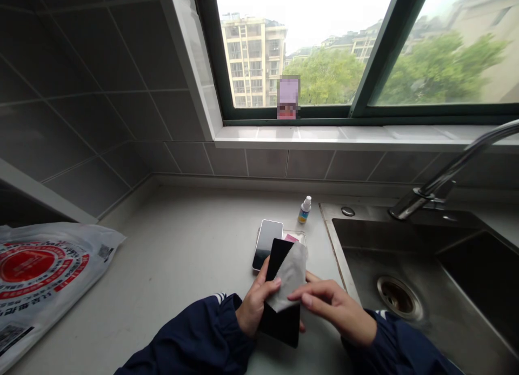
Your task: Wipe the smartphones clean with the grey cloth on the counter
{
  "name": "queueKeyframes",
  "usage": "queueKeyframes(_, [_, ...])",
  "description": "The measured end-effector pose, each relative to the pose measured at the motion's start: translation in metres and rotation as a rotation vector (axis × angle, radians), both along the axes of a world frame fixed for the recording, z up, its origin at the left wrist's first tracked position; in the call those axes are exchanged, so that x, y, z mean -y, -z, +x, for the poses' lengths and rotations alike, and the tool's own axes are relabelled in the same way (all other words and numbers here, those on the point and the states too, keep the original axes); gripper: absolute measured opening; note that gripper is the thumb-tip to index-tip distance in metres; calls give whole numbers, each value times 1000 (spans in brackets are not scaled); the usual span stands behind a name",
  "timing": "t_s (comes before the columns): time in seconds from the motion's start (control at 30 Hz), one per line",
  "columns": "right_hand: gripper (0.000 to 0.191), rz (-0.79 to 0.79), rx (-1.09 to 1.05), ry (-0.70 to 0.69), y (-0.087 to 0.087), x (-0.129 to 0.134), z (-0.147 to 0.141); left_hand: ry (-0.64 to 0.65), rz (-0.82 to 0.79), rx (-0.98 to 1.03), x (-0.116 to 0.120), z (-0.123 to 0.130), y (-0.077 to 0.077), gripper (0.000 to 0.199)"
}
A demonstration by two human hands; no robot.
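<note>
My left hand [256, 299] grips a black flat device [284, 325] from its left side, the thumb resting on a grey cloth [290, 275] with zigzag edges. The cloth lies diagonally over the device's front. My right hand [338, 307] is at the right side, index finger and thumb close together at the cloth's lower right edge, other fingers partly behind the device. Just beyond, a white-edged phone [270, 239] lies on the counter, beside a clear case [300, 235] with something pink, partly covered by the device and cloth. A small white spray bottle [305, 210] stands upright behind them.
The pale counter [182, 245] has a white plastic bag [52, 272] with red print at the far left. A steel sink [389, 256] with a curved faucet [441, 172] is at the right. Behind the counter are a tiled wall and a window.
</note>
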State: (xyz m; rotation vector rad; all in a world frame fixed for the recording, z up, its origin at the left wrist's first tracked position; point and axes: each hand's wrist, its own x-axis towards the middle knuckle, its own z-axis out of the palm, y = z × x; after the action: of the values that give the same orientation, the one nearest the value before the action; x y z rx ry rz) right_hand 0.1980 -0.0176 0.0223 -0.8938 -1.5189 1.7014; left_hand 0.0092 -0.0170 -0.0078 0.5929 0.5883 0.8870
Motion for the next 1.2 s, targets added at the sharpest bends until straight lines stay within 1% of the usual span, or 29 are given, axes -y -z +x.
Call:
queueKeyframes(0.07, [37,-92,17,212,8,-6,1,35,20,39,1,1,3,65])
queueKeyframes(0.1, [39,-144,8,353,12,-8,1,33,35,49,1,1,5,65])
queueKeyframes(0.17, [40,-181,22,462,19,-11,2,14,45,55,2,1,7,63])
queueKeyframes(0.2, [40,-181,30,485,21,-11,3,8,45,53,2,1,7,63])
queueKeyframes(0.27, [39,-171,39,481,24,-11,2,5,41,48,2,1,6,63])
queueKeyframes(0.37, [39,-187,19,443,23,-8,-1,50,26,50,3,1,2,64])
queueKeyframes(0.5, [45,-231,-21,371,21,-3,-9,120,55,22,5,0,-4,61])
queueKeyframes(0.57, [47,-249,-38,364,21,-2,-11,140,80,-10,6,-1,-5,58])
queueKeyframes(0.73, [49,-306,-87,404,21,-1,-12,151,107,-17,5,-2,-3,55])
queueKeyframes(0.9, [53,-356,-151,445,18,-4,-9,182,107,-5,6,-1,2,54])
queueKeyframes(1.1, [57,-402,-227,515,19,-4,-11,185,121,-16,7,-1,1,55])
queueKeyframes(1.2, [57,-430,-238,512,20,-1,-14,174,146,-27,6,-1,0,54])
